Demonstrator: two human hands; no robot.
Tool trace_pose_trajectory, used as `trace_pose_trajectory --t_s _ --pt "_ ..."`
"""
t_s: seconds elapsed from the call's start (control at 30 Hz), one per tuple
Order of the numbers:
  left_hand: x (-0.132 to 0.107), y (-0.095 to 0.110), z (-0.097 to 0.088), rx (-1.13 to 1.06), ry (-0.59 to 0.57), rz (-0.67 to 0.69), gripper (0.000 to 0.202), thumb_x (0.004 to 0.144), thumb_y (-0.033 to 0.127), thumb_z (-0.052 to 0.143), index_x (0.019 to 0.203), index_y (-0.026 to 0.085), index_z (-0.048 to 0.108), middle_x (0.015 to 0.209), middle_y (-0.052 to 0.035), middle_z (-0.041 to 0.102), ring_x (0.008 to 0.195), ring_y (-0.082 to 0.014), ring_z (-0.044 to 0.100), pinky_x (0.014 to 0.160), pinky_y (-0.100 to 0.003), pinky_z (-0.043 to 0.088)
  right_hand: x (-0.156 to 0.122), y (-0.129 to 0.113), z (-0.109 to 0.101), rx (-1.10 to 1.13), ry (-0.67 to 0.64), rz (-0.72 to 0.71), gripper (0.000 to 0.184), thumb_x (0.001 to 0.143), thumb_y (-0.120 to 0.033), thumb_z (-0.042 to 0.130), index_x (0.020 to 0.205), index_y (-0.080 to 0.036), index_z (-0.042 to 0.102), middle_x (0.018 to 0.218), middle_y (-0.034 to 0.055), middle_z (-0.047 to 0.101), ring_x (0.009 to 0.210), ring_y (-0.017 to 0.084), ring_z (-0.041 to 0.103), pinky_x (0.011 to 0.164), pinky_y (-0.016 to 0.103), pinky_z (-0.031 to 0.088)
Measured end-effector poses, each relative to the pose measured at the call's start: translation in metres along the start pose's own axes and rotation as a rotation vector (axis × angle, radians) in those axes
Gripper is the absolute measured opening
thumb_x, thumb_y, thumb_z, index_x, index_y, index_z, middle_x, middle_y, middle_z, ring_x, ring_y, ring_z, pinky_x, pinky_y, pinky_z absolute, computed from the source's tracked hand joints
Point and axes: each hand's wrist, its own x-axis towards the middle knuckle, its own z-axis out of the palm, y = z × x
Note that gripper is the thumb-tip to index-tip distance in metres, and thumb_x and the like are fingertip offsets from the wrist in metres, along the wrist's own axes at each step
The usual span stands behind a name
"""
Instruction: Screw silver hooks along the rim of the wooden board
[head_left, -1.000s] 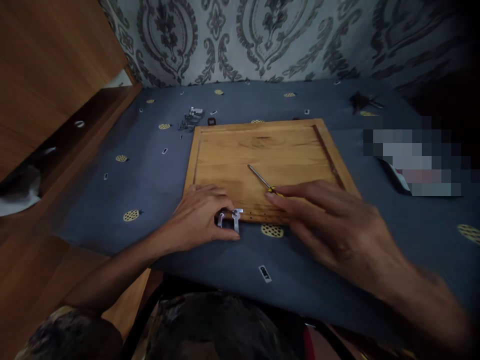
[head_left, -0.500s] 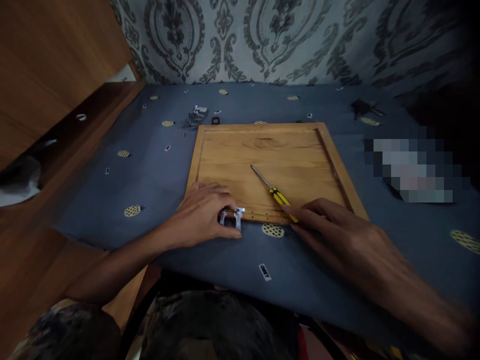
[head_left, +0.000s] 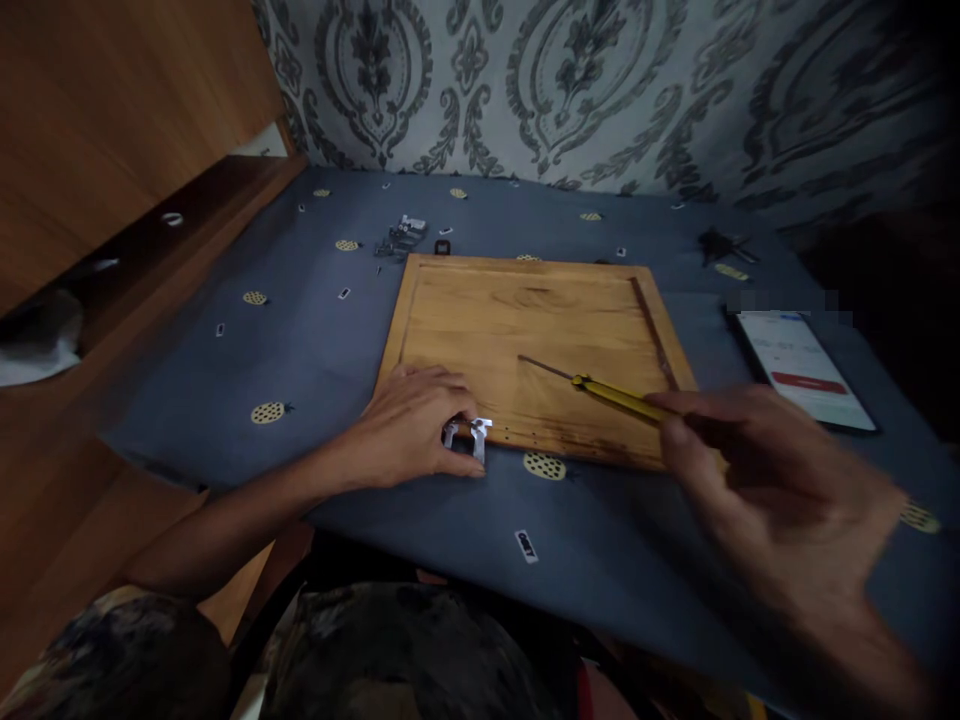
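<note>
On the blue cloth [head_left: 300, 340] that covered the table, a wooden panel [head_left: 480, 320] lay flat, framed face up, near edge toward the person. Left hand [head_left: 412, 425] down at the panel's near-left corner: fingers curled in and pinched on a small metal bracket [head_left: 476, 437], held against that edge just beside a row of tiny holes in the wood. Right hand [head_left: 765, 490] (blurred, so the finger detail was soft) was closed round the yellow handle of a screwdriver [head_left: 600, 388], with the steel shaft reaching left across the panel's near-right part. Whether the tip touched the wood could not be told.

Just past the panel's far-left corner, a little heap of metal hardware [head_left: 401, 235] rested on the cloth. Off to the right, well apart from the panel, a phone [head_left: 802, 365] lay with its screen lit. The cloth carried yellow dotted ovals and small printed labels. Behind the table rose grey damask wallpaper [head_left: 570, 90]. On the left stood a wooden cabinet [head_left: 112, 120], with a dark shelf below it.
</note>
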Motion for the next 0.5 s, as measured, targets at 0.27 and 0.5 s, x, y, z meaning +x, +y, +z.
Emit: trace_pose_trajectory --t_s 0.27,0.5 --pt "0.001 -0.003 0.002 0.001 0.001 0.011 0.04 0.082 0.048 0.099 0.102 0.021 0.078 0.101 -0.0024 0.076 0.105 -0.0281 0.07 0.1 -0.042 0.044 0.037 0.009 0.037 0.304 0.248 0.241 0.032 0.095 -0.052 0.083 0.09 -0.022 0.074 0.075 -0.0016 0.065 0.052 0.01 0.048 0.056 0.031 0.045" --pt "0.0 -0.004 0.002 -0.012 0.006 0.032 0.038 0.084 0.048 0.099 0.103 0.022 0.079 0.102 -0.0018 0.076 0.106 -0.0276 0.069 0.102 -0.042 0.044 0.055 0.001 0.067 0.416 0.081 0.191 0.027 0.101 -0.05 0.076 0.1 -0.023 0.074 0.09 0.0004 0.072 0.064 0.013 0.067 0.052 0.027 0.049"
